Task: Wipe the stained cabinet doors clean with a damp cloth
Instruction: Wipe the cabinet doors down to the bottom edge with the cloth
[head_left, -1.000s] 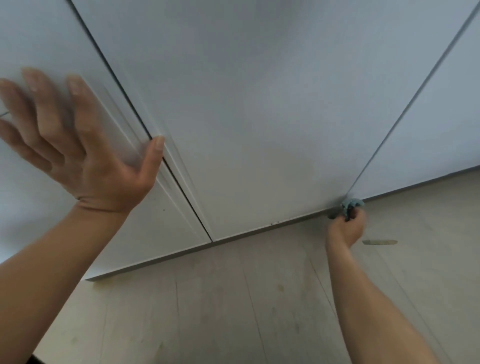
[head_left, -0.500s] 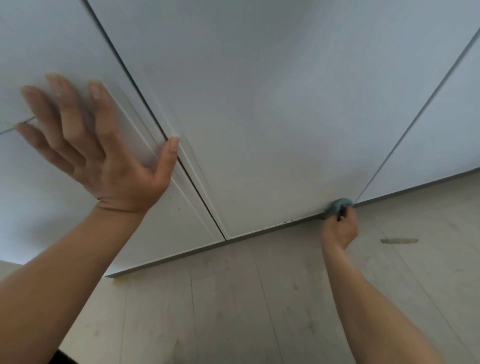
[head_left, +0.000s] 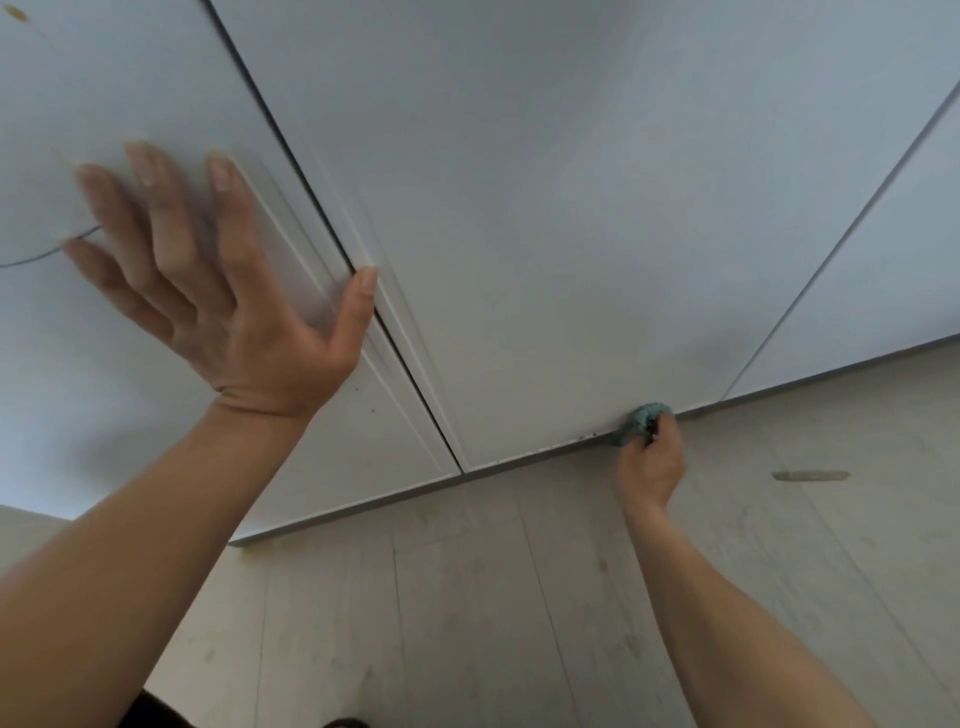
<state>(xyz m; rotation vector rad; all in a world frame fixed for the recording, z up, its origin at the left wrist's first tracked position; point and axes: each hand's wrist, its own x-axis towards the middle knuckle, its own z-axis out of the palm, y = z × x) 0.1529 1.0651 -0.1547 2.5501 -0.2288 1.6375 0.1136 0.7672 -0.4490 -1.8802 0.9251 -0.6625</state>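
Wiping step in hand, low on the run of doors; right hand (head_left: 650, 467) has fingers curled tight round a bunched teal cloth (head_left: 643, 417) and presses it to the bottom edge of the middle cabinet door (head_left: 519, 218), just left of the seam with the right-hand door (head_left: 883, 249); cloth touches the lower lip where it meets the floor (head_left: 467, 613). Left hand (head_left: 228, 312) lies flat on the left door (head_left: 130, 67), fingers spread and straight, thumb tip at that door's edge beside the dark gap; it holds nothing, probably a brace for balance. Dark specks (head_left: 589, 434) sit on the bottom edge just left of the cloth; brownish spot (head_left: 18, 14) at the top corner of the left door; small dots (head_left: 373, 410) lower on that door. Judgement: job partly done at best; the faces look pale, but blur could hide fine marks. Next move likely calls for dragging the cloth leftward along the lip over the specks, firm pressure, wrist low; then up to the left door's spots, so the bracing hand must shift. Streak (head_left: 810, 475) on the floor is not part of the job.
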